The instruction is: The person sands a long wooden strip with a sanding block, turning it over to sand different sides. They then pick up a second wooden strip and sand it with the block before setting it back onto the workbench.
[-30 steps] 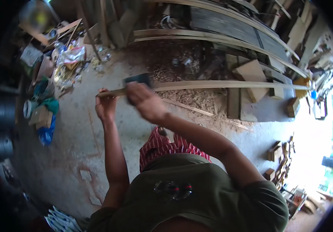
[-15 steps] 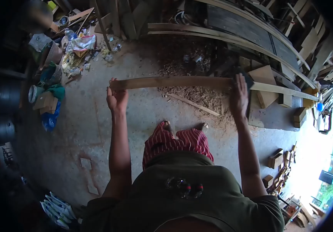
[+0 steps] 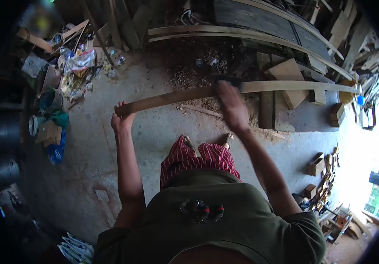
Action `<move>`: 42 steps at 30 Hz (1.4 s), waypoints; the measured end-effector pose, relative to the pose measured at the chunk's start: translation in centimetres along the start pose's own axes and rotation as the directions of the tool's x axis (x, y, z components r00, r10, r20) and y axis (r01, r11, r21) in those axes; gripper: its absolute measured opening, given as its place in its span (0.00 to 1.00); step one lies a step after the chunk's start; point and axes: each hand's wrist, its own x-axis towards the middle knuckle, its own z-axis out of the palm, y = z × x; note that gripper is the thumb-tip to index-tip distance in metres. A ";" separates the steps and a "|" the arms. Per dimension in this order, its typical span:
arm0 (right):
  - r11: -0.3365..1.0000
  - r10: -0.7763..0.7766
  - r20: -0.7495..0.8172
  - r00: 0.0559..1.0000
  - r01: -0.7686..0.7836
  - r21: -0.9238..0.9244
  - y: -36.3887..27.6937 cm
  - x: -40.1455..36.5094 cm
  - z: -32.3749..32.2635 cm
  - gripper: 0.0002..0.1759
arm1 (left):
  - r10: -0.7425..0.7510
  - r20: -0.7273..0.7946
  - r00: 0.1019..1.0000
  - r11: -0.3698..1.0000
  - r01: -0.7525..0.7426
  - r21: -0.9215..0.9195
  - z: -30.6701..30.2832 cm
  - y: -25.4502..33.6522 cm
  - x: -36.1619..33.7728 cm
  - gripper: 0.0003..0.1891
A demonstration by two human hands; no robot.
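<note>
A long wooden strip [image 3: 167, 99] stretches across in front of me, its left end raised over the floor and its right part over a low bench. My left hand [image 3: 122, 119] is closed around the strip's left end. My right hand [image 3: 232, 108], slightly blurred, lies over the middle of the strip with its fingers stretched along a dark sheet [image 3: 235, 82]. That sheet looks like sandpaper and is pressed on the wood. The palm side of the right hand is hidden.
A low bench [image 3: 303, 116] carries wood blocks [image 3: 289, 81] under the strip. Wood shavings [image 3: 185, 79] and a thin stick [image 3: 202, 110] lie on the concrete floor [image 3: 79, 154]. Long boards [image 3: 242, 33] are at the back, litter [image 3: 77, 72] at the left, offcuts [image 3: 317, 164] at the right.
My right hand has slid left along the strip, from near the bench to its middle, and the dark sheet has moved with it. The strip's left end now sits lower.
</note>
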 end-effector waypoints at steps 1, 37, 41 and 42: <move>0.993 0.093 -0.049 0.994 -0.096 -0.071 2.6 -1.4 -0.9 0.32 | 0.005 -0.081 0.997 1.000 -0.003 0.024 0.3 0.0 -0.2 0.22; 0.956 0.223 -0.295 0.929 -0.267 -0.119 9.1 -3.5 -2.6 0.27 | 0.138 -0.183 0.973 0.978 -0.104 0.182 1.6 -7.5 -5.8 0.38; 0.987 0.135 -0.155 0.979 -0.146 -0.060 4.7 -2.5 -2.0 0.32 | 0.089 -0.173 0.981 0.944 -0.029 0.328 0.1 -14.9 -6.4 0.34; 0.991 0.110 -0.126 0.986 -0.118 -0.062 4.4 -2.5 -2.0 0.32 | -0.030 -0.104 0.994 0.921 0.068 0.383 -0.6 -16.1 -5.6 0.31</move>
